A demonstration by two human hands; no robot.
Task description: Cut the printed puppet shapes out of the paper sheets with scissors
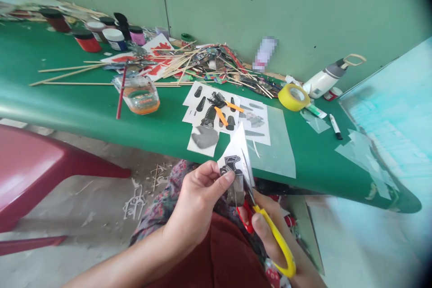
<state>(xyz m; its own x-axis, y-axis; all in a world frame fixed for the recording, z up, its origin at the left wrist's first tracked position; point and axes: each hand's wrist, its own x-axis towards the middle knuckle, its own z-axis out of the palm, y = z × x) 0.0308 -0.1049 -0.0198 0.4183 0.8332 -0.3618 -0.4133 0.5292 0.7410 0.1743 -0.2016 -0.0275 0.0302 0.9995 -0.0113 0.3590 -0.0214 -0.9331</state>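
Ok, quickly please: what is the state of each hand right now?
Left hand: closed, holding the printed paper.
Right hand: closed on the scissors, blades at the paper.

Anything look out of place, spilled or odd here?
Yes. The bottle lies on its side by the wall; sticks are strewn loosely across the table; cut scraps litter the floor. The paper in the left hand and scissors in the right hand look normal.

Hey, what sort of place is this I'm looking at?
Probably a craft workroom: paint jars and thin wooden sticks crowd the green table, and the left hand holds a printed paper cutout while the right hand works yellow-handled scissors on it.
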